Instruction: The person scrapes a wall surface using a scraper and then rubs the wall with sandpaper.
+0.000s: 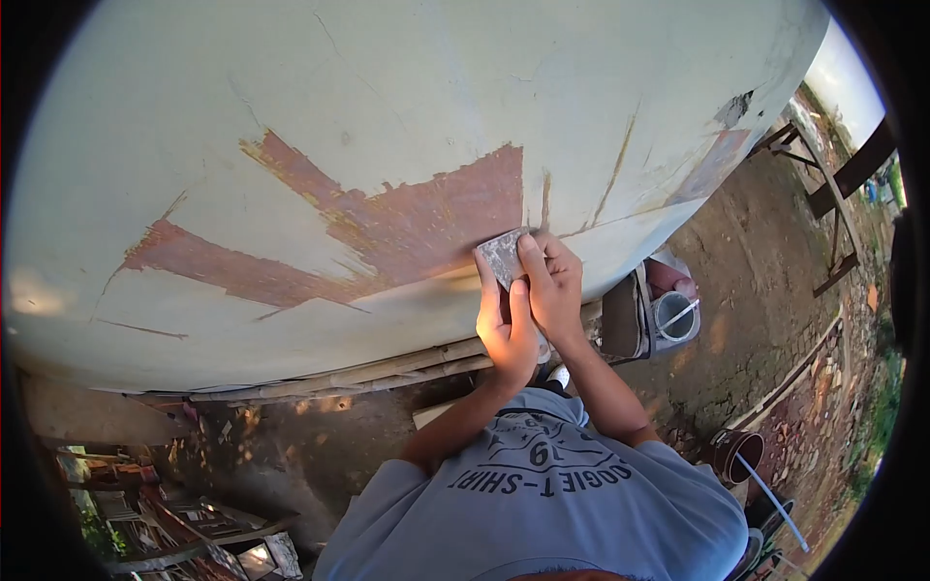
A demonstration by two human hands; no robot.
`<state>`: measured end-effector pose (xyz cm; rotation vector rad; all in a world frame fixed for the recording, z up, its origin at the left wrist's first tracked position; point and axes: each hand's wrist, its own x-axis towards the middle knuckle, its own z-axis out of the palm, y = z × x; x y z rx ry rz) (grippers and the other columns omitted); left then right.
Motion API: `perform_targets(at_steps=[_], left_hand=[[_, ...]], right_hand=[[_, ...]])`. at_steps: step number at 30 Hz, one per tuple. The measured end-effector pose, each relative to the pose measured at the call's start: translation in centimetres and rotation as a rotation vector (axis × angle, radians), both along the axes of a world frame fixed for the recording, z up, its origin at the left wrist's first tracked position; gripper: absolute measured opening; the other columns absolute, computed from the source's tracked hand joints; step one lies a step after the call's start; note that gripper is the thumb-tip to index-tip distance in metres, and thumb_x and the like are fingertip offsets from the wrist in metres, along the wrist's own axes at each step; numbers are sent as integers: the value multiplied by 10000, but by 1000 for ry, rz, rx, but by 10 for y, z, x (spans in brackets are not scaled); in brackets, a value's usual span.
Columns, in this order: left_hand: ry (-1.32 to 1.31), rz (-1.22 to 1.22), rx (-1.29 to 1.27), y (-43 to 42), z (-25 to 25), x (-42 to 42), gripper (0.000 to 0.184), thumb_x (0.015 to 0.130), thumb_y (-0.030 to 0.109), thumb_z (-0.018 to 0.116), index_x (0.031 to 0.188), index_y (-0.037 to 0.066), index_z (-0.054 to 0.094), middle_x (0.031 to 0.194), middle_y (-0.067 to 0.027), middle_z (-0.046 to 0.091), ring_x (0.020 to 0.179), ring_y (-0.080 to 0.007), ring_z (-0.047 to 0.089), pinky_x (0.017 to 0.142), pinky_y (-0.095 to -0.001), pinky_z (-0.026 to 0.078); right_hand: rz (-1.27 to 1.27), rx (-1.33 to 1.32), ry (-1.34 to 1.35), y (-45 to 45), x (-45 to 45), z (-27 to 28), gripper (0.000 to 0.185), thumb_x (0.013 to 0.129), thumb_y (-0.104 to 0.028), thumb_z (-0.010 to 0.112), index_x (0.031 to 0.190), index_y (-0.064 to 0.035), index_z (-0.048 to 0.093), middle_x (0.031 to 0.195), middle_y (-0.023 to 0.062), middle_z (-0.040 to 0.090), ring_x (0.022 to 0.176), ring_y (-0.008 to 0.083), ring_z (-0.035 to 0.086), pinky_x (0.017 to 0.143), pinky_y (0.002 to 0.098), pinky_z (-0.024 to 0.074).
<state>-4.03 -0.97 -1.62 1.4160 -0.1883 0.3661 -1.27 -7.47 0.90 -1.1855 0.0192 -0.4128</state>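
Observation:
A flat, squarish grey scraper (501,259) with whitish smears is pressed between both my hands, its broad end against the wall. My right hand (554,290) grips its right side, the thumb on its face. Around its lower left side my left hand (507,327) is closed, thumb pointing up; the hands hide the lower part of the scraper. The pale painted wall (417,87) bears a reddish-brown bare patch (436,215) with ragged yellowish edges, just up and left of the scraper. Thin scratch marks run to its right.
Bamboo poles (426,363) lie along the wall's foot. Right of my hands are a dark container (623,320) and a grey bucket (675,315) with a white stick. A brown bucket (733,453) with a pale pole stands lower right. Wooden scraps (184,528) lie lower left.

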Motion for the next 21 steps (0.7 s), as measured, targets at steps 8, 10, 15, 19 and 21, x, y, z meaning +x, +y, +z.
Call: perform_targets(at_steps=[8, 10, 15, 19, 21], left_hand=[[-7, 4, -30, 0, -9, 3, 581, 1008, 25, 457, 1525, -74, 211, 1304, -152, 587, 1123, -170, 577, 976, -282, 453], [-8, -11, 12, 3, 2, 9, 579, 1009, 27, 456, 1524, -75, 212, 1291, -158, 595, 1114, -171, 581, 970, -280, 456], [35, -49, -47, 6, 3, 0, 574, 1016, 39, 459, 1524, -75, 216, 1300, -155, 593, 1131, -175, 575, 976, -284, 453], [3, -66, -105, 3, 5, 7, 573, 1018, 44, 463, 1525, -68, 221, 1314, -144, 580, 1121, -157, 565, 974, -278, 451], [59, -65, -89, 6, 7, 1, 570, 1019, 47, 467, 1523, -69, 229, 1286, -141, 597, 1106, -155, 569, 967, -276, 454]], right_hand=[[16, 51, 13, 3, 0, -18, 272, 1032, -166, 535, 794, -42, 576, 757, -49, 567, 668, 4, 446, 575, 195, 359], [-1, 35, -17, 2, 6, -16, 273, 1032, -173, 537, 798, -41, 581, 755, -50, 572, 665, 3, 450, 574, 195, 363], [10, 49, 48, 2, 0, -11, 272, 1032, -175, 538, 801, -40, 588, 772, -44, 585, 666, 5, 459, 577, 190, 368], [-16, 53, 14, 3, 6, -4, 277, 1027, -171, 546, 788, -38, 585, 722, -55, 558, 642, -1, 444, 548, 192, 357], [17, 95, 52, 5, 1, -5, 281, 1028, -162, 542, 782, -34, 585, 728, -57, 553, 649, -3, 441, 544, 191, 352]])
